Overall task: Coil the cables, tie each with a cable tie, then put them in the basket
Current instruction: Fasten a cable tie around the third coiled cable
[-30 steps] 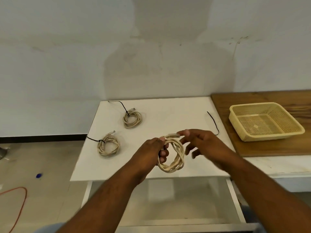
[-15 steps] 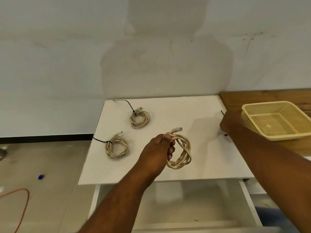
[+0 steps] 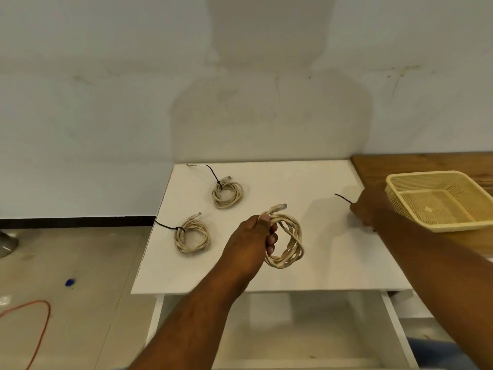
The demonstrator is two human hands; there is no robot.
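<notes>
Fingers (image 3: 272,239) of left hand (image 3: 248,241) grip a beige looped cable (image 3: 290,244) (round coil); right hand (image 3: 367,209) pinches a thin black tie (image 3: 343,199).

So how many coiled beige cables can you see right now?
3. One tied coil lies at the back of the white table; a second tied coil sits near its left edge; the untied coil is gripped in the left hand.

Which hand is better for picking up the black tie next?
The right hand: it is curled over the black cable tie on the white table, near the basket. The left hand is busy gripping the untied coil.
</notes>
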